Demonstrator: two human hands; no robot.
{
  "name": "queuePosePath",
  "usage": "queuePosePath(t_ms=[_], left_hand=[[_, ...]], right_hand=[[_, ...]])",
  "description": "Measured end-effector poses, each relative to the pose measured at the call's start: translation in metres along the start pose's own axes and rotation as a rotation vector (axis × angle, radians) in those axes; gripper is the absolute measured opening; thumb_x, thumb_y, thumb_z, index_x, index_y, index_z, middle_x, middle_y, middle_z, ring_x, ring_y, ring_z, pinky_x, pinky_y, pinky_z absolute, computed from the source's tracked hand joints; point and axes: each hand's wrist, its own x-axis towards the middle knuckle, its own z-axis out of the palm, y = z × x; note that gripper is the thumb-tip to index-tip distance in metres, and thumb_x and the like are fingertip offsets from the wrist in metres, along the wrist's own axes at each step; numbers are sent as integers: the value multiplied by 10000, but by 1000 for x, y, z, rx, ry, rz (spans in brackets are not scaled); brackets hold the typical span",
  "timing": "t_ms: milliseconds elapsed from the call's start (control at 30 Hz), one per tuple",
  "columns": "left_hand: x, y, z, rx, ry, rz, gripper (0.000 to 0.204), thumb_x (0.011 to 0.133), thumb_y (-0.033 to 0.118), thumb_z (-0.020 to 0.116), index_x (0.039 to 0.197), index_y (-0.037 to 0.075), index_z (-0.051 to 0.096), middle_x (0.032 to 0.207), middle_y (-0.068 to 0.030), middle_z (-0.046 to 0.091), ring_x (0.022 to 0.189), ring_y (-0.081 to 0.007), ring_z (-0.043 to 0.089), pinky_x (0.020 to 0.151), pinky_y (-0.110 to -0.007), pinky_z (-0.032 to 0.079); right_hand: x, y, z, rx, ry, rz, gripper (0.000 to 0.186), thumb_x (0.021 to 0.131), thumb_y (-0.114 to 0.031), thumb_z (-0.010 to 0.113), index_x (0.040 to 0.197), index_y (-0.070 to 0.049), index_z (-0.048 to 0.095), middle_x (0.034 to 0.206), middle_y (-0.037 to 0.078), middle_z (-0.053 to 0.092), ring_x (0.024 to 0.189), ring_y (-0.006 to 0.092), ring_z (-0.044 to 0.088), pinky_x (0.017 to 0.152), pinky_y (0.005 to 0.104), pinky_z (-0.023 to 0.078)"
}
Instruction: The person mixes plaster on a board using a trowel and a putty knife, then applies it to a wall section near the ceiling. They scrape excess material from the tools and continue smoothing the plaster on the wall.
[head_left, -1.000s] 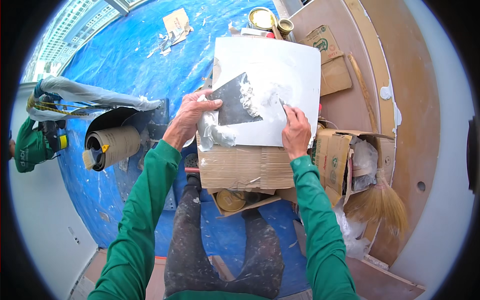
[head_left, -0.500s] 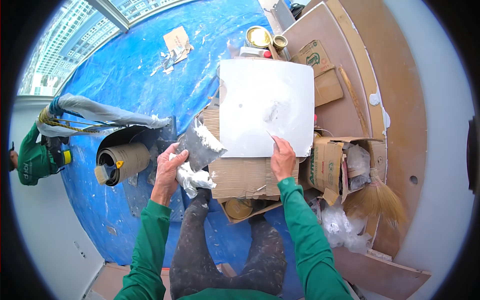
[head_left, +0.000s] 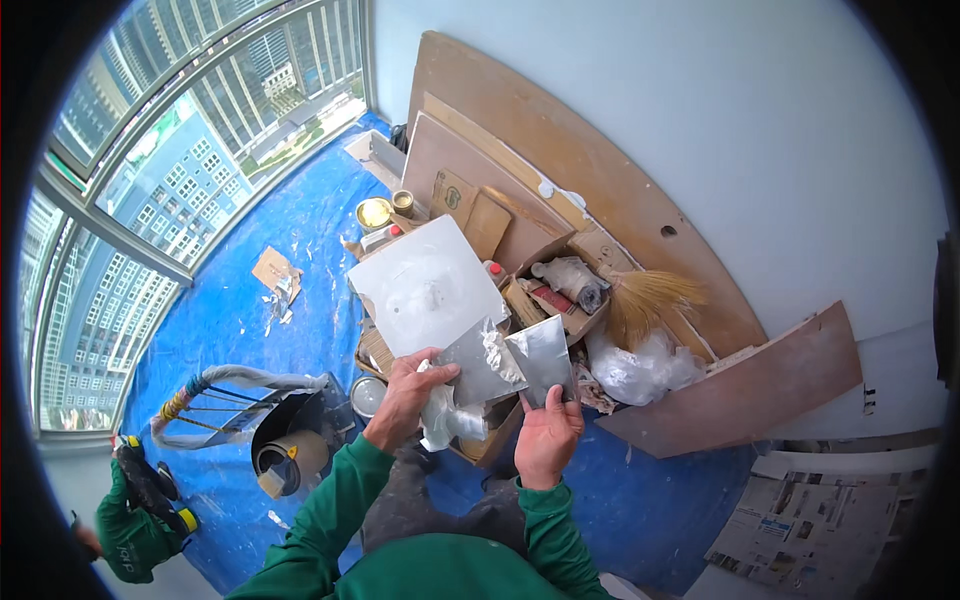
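Note:
My left hand [head_left: 405,395] grips a grey metal sheet [head_left: 470,362] smeared with lumps of white paste [head_left: 494,345], along with crumpled white material [head_left: 450,420] hanging below the fingers. In my right hand [head_left: 550,438] is a wide metal blade [head_left: 540,358], upright, close beside the sheet's right side; whether they touch I cannot tell. Beyond both hands, a white board [head_left: 420,280] with a pale powdery smudge lies on cardboard [head_left: 376,348].
Broom [head_left: 650,300], open box [head_left: 570,325], plastic [head_left: 640,380], leaning boards [head_left: 610,180] at right. Cans [head_left: 373,212] behind. Blue sheeting [head_left: 225,340], roll [head_left: 310,450], hose-like loop [head_left: 240,375] at left. Co-worker in green [head_left: 125,530] lower left; windows [head_left: 175,260]; newspapers [head_left: 800,520] lower right.
My view has swung toward the window and wall. My left hand's sheet has left the white board. My right hand has turned palm-up, holding the wide blade upright beside that sheet.

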Motion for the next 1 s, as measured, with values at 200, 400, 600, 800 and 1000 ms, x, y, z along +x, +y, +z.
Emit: queuePosePath(t_ms=[200,400,600,800,1000], left_hand=[[-51,-7,95,189,-147,31,251,833,110,687,1042,-26,655,850,-65,676,726,-131,614,654,-261,482],[-110,-56,163,189,-355,-10,275,861,117,673,1074,-49,621,849,-67,666,715,-135,631,628,-257,507],[-191,-144,250,47,-645,-272,165,880,78,628,1010,-18,596,884,-75,663,745,-154,661,690,-289,560],[-281,-225,324,249,-901,-490,144,852,41,662,978,-22,629,876,-69,675,726,-119,641,689,-268,530],[-316,-237,373,325,-963,-534,111,859,41,642,954,-15,635,847,-57,668,712,-114,631,671,-258,519]], right_hand=[[-65,-92,-55,-675,19,-262,288,956,-83,569,1219,30,606,1214,115,612,1122,204,570,969,304,437],[-160,-176,-189,-1070,56,-418,228,913,-24,581,1121,33,653,1064,89,662,961,183,632,842,278,488],[-244,-266,-271,383,468,-42,157,901,-107,595,999,7,643,947,96,683,727,171,648,606,287,496],[-320,-282,-306,-663,138,-560,455,854,-245,690,1199,31,579,1068,97,668,964,150,621,849,321,491],[-385,-274,-361,37,321,-233,366,869,-182,667,1174,7,596,1035,79,662,914,151,618,755,308,494]])
